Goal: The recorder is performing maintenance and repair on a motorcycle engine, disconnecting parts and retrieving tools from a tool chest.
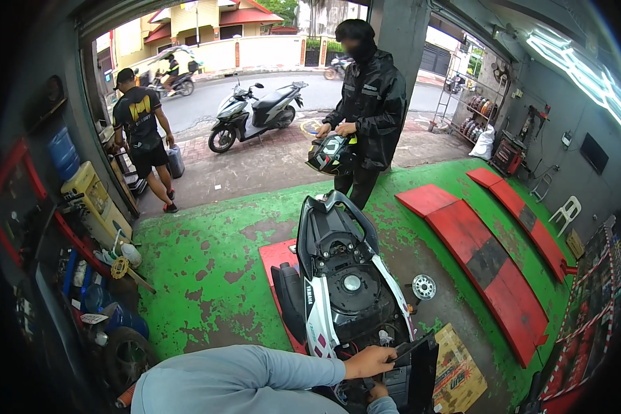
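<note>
A partly stripped motor scooter stands in front of me, its seat off and its black inner tub showing. My left hand reaches across from the left in a grey sleeve. Its fingers are closed on the edge of a black plastic panel at the scooter's near right side. Just below it is my right hand, close to the open bodywork; its fingers are mostly hidden. Small parts and wiring show beside the hands.
A person in black holds a helmet beyond the scooter. Another person stands at the left doorway. Red ramps lie to the right. Flattened cardboard and a round metal part are on the floor nearby.
</note>
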`<state>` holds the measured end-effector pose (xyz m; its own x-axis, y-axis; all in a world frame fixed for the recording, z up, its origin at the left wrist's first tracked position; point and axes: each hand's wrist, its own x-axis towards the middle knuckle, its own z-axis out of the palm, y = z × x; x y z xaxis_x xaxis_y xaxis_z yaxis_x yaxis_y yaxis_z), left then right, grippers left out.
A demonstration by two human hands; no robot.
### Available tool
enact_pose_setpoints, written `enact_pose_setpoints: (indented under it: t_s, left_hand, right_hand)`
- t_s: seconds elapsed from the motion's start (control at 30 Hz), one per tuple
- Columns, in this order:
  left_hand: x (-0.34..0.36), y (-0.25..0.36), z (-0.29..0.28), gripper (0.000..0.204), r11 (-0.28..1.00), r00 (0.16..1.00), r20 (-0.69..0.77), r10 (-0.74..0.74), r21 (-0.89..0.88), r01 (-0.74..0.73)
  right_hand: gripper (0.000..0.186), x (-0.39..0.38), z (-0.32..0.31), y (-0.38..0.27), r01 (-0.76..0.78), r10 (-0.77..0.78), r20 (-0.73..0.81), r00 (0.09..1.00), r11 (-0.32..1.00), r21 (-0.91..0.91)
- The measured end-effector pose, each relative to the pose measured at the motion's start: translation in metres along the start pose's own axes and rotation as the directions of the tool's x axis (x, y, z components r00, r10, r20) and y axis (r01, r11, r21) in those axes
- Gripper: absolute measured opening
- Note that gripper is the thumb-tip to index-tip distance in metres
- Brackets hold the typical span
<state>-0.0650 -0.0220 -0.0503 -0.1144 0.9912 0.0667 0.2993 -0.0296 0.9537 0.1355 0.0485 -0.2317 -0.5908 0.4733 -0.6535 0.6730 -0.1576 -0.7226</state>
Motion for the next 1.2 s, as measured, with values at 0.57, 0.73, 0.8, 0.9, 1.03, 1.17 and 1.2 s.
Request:
enact_pose_setpoints:
  t_s: [0.57,0.73,0.8,0.9,1.03,1.17,1.2]
  left_hand:
    - [-0.001,0.005,0.001,0.029,0.998,0.998,-0.005,-0.057,-0.019,0.057]
    - [-0.006,0.007,-0.001,0.030,0.997,0.997,0.004,-0.077,-0.013,0.077]
    - [-0.005,0.002,-0.002,0.031,0.993,0.994,-0.006,-0.110,-0.053,0.110]
    - [-0.004,-0.004,0.003,0.029,0.997,0.997,-0.039,-0.064,-0.056,0.062]
    - [-0.007,-0.002,0.004,0.030,0.995,0.997,-0.022,-0.076,-0.067,0.075]
    - [-0.007,-0.002,0.001,0.031,0.990,0.993,-0.007,-0.116,-0.077,0.115]
    - [-0.007,0.001,0.003,0.031,0.991,0.994,-0.021,-0.109,-0.078,0.107]
  right_hand:
    - [0.035,0.010,-0.019,-0.018,0.128,-0.138,-0.076,0.987,0.984,-0.127]
    - [0.035,0.009,-0.025,-0.017,0.158,-0.176,-0.122,0.977,0.977,-0.147]
    - [0.035,0.008,-0.028,-0.017,0.169,-0.192,-0.140,0.971,0.973,-0.157]
    - [0.034,0.012,-0.033,-0.024,0.192,-0.221,-0.162,0.962,0.965,-0.179]
    - [0.034,0.009,-0.041,-0.022,0.205,-0.245,-0.180,0.953,0.955,-0.216]
    - [0.034,0.010,-0.046,-0.024,0.219,-0.270,-0.188,0.944,0.942,-0.253]
    - [0.034,0.011,-0.044,-0.024,0.223,-0.276,-0.188,0.943,0.940,-0.259]
